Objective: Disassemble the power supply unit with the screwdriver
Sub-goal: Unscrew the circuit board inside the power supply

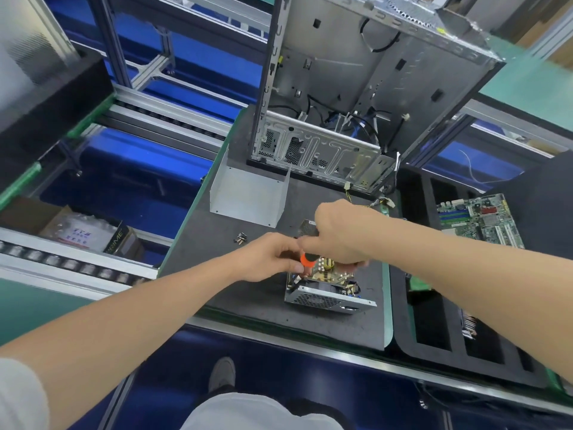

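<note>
Closest in: pale sleeve (18, 395) at lower left, light-clothed lap, one grey shoe (221, 373) on the blue floor below the bench edge. Both bare forearms reach forward.

Power supply unit (328, 297) sits on the dark work mat (248, 305), cover off, circuit board exposed, vented wall facing the camera.

Left hand (269, 259) just left of the unit's open top, fingers and thumb curled round the orange-and-black handle of the screwdriver (307, 259). Shaft and tip hidden.

Right hand (338, 234) directly over the unit, knuckles up, fingers bent down into the open top, thumb toward the left hand. Cannot tell what it grips, if anything.

Left of the unit, near the left hand: a small cluster of loose screws (241, 238) on the mat.
Beyond the unit, to the left: bent sheet-metal cover (248, 193), open side up.
Further beyond: stripped computer case (356, 88) standing on end, cables hanging inside.
Right of the unit: black foam tray (434, 336) with slots; a green motherboard (477, 221) lies at its far end.
Well left of the unit, below bench level: a cardboard box (46, 225) with packaged items.
</note>
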Available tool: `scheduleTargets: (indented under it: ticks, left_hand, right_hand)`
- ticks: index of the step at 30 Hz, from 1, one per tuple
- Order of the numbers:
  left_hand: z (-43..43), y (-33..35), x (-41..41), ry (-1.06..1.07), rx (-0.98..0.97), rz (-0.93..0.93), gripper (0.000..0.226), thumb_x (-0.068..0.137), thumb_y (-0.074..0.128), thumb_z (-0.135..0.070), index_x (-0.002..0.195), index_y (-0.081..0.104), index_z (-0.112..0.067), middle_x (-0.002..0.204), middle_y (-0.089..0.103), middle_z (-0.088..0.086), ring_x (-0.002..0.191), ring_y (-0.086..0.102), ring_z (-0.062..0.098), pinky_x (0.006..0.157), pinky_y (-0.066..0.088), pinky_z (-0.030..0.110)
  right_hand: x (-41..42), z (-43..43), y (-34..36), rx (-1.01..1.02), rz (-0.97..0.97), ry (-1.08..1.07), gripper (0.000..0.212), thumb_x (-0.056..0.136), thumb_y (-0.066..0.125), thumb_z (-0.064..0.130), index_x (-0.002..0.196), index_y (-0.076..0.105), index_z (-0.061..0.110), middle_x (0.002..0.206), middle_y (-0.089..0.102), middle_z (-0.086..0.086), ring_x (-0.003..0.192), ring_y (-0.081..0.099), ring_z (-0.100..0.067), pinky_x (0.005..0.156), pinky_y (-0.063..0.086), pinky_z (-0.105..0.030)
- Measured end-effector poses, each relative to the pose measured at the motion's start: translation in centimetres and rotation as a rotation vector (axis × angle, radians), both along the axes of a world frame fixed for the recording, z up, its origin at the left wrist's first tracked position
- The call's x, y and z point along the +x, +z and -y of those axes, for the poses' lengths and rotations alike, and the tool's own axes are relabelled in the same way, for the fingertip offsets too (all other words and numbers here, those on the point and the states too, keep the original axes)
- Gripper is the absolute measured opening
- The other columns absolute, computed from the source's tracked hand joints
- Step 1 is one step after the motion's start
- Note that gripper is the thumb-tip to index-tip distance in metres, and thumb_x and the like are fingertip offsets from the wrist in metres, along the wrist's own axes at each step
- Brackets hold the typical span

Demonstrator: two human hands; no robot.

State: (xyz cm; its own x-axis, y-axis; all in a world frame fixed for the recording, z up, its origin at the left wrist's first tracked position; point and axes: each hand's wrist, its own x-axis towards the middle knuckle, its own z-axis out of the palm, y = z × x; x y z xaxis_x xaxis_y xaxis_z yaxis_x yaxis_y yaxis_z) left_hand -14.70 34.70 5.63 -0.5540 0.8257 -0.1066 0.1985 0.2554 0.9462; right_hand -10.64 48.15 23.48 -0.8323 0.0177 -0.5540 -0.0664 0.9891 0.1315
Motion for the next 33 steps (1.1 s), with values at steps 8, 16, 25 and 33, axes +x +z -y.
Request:
scheduleTargets:
  ticks: [8,16,25,33]
  left_hand:
    - [0.7,2.3,0.0,-0.031,0.069,0.07,0.021,0.099,0.069,-0.007,0.12,0.069,-0.001,0.115,0.076,0.01,0.115,0.07,0.026,0.107,0.054,0.043]
    - [0.8,3.8,2.4,-0.098,0.082,0.264,0.025,0.102,0.064,-0.007,0.121,0.074,-0.018,0.122,0.076,-0.01,0.121,0.066,0.005,0.105,0.051,0.026]
    - [-0.7,4.4,3.5,0.077,0.085,0.11,0.013,0.087,0.085,-0.025,0.095,0.079,-0.031,0.099,0.08,0.001,0.092,0.073,0.013,0.089,0.054,0.026]
    - [0.3,5.1,2.6,0.051,0.161,0.228,0.028,0.093,0.078,-0.005,0.12,0.07,-0.011,0.113,0.078,0.009,0.111,0.073,0.02,0.099,0.057,0.031]
  right_hand:
    - [0.4,-1.4,0.1,-0.086,0.005,0.825,0.035,0.084,0.058,-0.003,0.108,0.059,0.021,0.099,0.051,0.005,0.089,0.055,-0.02,0.063,0.048,-0.038]
    - [1.0,-1.1,-0.3,0.009,-0.065,1.015,0.033,0.088,0.066,0.023,0.116,0.05,0.017,0.099,0.037,0.004,0.085,0.055,-0.023,0.066,0.052,-0.039]
    - [2.5,0.2,1.1,-0.051,0.087,-0.075,0.044,0.106,0.037,0.035,0.092,0.068,0.006,0.058,0.07,-0.008,0.034,0.062,-0.021,0.037,0.046,-0.022]
    - [2.2,-1.7,0.4,-0.085,-0.083,0.715,0.029,0.087,0.064,0.006,0.09,0.047,0.029,0.099,0.05,0.004,0.087,0.051,-0.019,0.064,0.045,-0.036]
